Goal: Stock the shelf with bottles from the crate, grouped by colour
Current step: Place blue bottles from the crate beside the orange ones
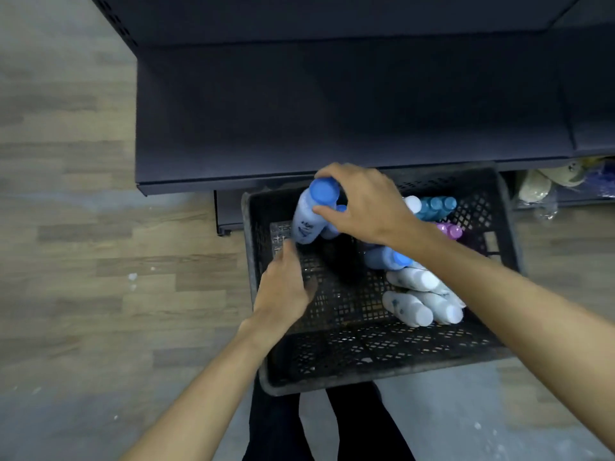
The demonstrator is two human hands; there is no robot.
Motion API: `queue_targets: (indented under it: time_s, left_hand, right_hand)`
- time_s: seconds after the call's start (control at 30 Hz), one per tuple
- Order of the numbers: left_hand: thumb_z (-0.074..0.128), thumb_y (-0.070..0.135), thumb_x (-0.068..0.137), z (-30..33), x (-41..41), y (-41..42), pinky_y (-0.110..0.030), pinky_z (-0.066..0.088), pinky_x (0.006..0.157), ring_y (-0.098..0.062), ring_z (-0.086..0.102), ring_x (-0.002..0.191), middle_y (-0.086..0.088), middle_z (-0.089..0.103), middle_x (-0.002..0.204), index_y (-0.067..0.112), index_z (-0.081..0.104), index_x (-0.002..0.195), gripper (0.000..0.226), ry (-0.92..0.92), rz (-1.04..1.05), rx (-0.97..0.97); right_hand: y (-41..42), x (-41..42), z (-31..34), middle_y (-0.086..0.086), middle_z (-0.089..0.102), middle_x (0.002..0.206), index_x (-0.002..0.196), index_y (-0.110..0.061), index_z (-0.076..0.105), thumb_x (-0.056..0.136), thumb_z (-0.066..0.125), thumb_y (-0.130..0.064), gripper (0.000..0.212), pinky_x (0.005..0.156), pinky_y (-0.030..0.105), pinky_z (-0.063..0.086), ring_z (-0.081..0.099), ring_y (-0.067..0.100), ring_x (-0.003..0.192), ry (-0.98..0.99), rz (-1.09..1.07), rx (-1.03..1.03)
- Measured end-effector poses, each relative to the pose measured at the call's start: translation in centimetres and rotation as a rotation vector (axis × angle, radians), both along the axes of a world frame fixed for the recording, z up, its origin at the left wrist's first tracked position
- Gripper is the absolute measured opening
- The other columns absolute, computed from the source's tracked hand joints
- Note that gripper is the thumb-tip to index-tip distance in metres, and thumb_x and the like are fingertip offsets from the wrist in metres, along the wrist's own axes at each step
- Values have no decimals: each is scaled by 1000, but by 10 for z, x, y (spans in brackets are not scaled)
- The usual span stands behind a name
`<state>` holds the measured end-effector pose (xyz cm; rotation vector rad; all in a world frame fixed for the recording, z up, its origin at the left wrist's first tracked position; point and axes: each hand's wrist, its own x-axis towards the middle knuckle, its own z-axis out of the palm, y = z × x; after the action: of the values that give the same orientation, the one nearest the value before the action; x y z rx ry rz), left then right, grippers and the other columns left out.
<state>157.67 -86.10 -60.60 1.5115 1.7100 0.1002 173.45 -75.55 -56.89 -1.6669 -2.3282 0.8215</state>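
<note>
a black plastic crate [376, 354] with lattice walls sits on the wood-look floor [83, 227], its far edge tucked just under the front lip of a dark, bare shelf [332, 111]. the right hand [369, 202] reaches in from the right and holds a blue-capped bottle [311, 216] by its top, fingers [327, 212] curled around the blue cap, thumb side over the far edge of the cap; the bottle is tilted, cap toward the shelf and base down near the crate's left inner wall. a second blue cap shows just behind it, partly hidden by the hand. the left hand [284, 287] is low inside the crate near its left wall, just below the held bottle's base; it is blurred, the fingers seem loosely together and pointing up toward the bottle, and i cannot tell whether they touch it. along the crate's right side lie more bottles: a blue bottle [386, 257] on its side under the right forearm, a cluster of white bottles [419, 301] lying in the near right corner, teal-capped bottles [436, 206] standing at the far right beside a white cap, and purple-capped bottles [451, 231] just in front of those. dark trouser legs [332, 427] show below the crate.
</note>
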Motion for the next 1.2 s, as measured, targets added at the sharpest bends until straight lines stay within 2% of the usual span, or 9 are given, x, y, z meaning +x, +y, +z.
queue_targets:
  time_s: [0.13,0.2,0.3,0.4,0.53,0.67,0.73,0.93,1.2]
  left_hand:
    - [73,19,82,47,9,21,-24,37,82,-22,49,117,-6,41,134,13,28,145,77,-58,105,140]
    - [74,20,82,75,10,33,-24,38,85,-20,48,120,-4,43,135,15,29,146,78,-79,127,202]
    - [76,25,81,120,9,42,-20,38,79,-15,52,112,1,54,125,17,41,136,66,-154,88,359]
    - [75,31,82,164,10,52,-28,48,76,-11,59,100,7,61,110,20,49,124,51,-249,79,438]
    - [79,31,80,220,16,61,-11,40,67,0,57,85,11,61,95,21,52,109,40,-319,67,553]
    - [78,37,77,266,25,66,-26,51,70,0,61,88,15,64,97,27,52,108,42,-349,80,608]
    - [79,39,76,287,27,69,-34,55,75,-1,64,92,16,66,100,29,52,110,44,-370,92,642]
    - [78,45,76,357,27,72,-19,47,69,0,61,87,18,64,96,28,52,108,44,-313,39,836]
    - [71,56,80,433,-5,75,-32,53,72,-4,62,90,16,64,99,28,54,113,46,-275,-43,999]
  right_hand:
    - [4,18,98,-6,66,103,117,-22,62,80,68,-45,44,87,39,51,63,13,93,196,10,62]
    - [4,23,142,-6,65,103,118,-22,62,81,68,-44,44,86,39,53,63,13,93,227,9,106]
    - [3,25,201,-5,64,103,121,-22,61,82,67,-45,46,86,40,54,63,14,94,227,20,170]
    - [3,28,255,-7,64,104,121,-24,59,83,65,-47,45,86,40,54,63,13,95,220,26,224]
    - [-2,33,319,-17,61,110,118,-21,48,85,70,-42,45,89,39,53,62,5,102,304,-25,291]
    - [-15,33,359,-12,60,114,118,-15,42,85,75,-38,52,93,31,54,61,2,111,503,-141,314]
    - [-25,32,369,-13,59,122,123,-16,42,84,77,-34,56,87,28,58,58,1,118,572,-162,316]
    - [-32,28,401,-11,53,133,136,-19,41,90,72,-30,56,83,33,58,57,7,115,498,-121,509]
    - [-31,4,474,-12,57,123,131,-20,44,88,73,-30,52,85,37,56,59,9,110,589,-70,669]
